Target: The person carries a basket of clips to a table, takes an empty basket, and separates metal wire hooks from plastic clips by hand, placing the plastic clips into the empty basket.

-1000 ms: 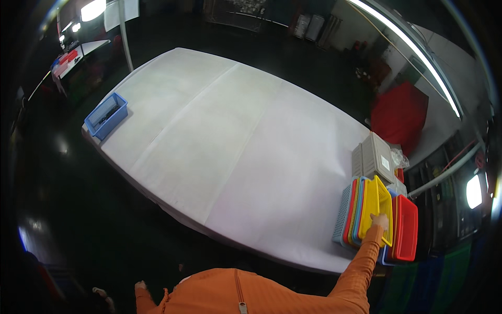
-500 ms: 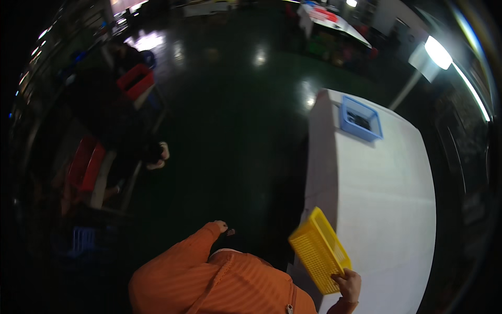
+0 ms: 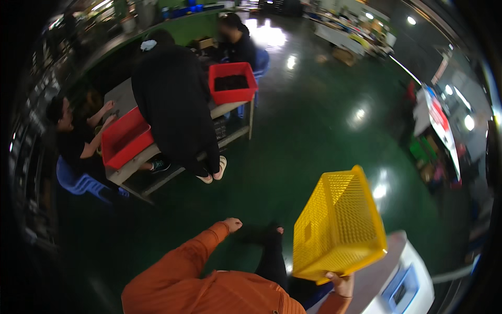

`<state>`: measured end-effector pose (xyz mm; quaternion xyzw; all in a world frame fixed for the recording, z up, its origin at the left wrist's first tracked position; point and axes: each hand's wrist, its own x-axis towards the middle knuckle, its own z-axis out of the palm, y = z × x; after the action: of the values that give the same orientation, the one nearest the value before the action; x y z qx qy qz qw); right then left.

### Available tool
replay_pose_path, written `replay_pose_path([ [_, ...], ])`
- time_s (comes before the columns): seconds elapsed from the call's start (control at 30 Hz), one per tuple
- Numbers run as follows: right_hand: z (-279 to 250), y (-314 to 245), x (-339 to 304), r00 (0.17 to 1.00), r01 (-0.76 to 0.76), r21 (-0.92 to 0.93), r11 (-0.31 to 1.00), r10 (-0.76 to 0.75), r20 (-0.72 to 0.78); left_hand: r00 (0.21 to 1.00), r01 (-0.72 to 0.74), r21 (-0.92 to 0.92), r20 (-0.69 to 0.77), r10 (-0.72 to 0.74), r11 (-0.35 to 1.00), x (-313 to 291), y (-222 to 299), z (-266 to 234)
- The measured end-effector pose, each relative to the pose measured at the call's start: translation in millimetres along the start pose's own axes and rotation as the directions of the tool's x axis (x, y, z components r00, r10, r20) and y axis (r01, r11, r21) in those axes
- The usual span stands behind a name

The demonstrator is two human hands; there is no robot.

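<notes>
A yellow perforated plastic basket (image 3: 319, 238) is held up on its side at the lower right, its open mouth turned to the right. My right hand (image 3: 342, 285) grips its lower rim, with the fingers partly hidden behind the edge. The basket shows no contents. My left hand (image 3: 234, 224) hangs in front of my body, fingers curled closed, with nothing visible in it. It is over the green floor, apart from any object.
A workbench (image 3: 141, 157) at left carries a red bin (image 3: 128, 137) and another red bin (image 3: 235, 94) with dark contents. Two people sit there; one in black (image 3: 172, 104) stands leaning over it. A white-covered table (image 3: 418, 261) with a blue basket (image 3: 402, 290) is lower right.
My view has swung left toward the workbench, and the white table has shifted to the lower right. The yellow basket is raised higher, its mouth more visible, still in my right hand.
</notes>
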<state>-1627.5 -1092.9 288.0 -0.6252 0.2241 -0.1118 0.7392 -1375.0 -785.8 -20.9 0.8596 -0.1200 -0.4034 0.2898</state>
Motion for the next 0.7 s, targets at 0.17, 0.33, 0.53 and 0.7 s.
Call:
replay_pose_path([
  [0.17, 13, -57, 250, 0.962, -0.053, -0.198, 0.979, 0.103, 0.254, 0.966, 0.156, -0.124, -0.189, -0.177, 0.980, 87, 85, -98],
  [0.33, 67, -137, 508, 0.875, 0.191, -0.462, 0.866, 0.063, 0.480, 0.900, -0.069, -0.335, -0.427, -0.086, 0.940, 148, 111, -183],
  [0.53, 45, -10, 857, 0.957, 0.177, -0.515, 0.839, -0.023, 0.290, 0.945, 0.165, 0.002, -0.285, -0.158, 0.986, 343, 133, -256],
  [0.7, -70, 121, 929, 0.730, -0.409, -0.911, 0.046, 0.616, -0.296, 0.922, -0.183, 0.035, -0.340, 0.183, 0.983, 547, 309, -428],
])
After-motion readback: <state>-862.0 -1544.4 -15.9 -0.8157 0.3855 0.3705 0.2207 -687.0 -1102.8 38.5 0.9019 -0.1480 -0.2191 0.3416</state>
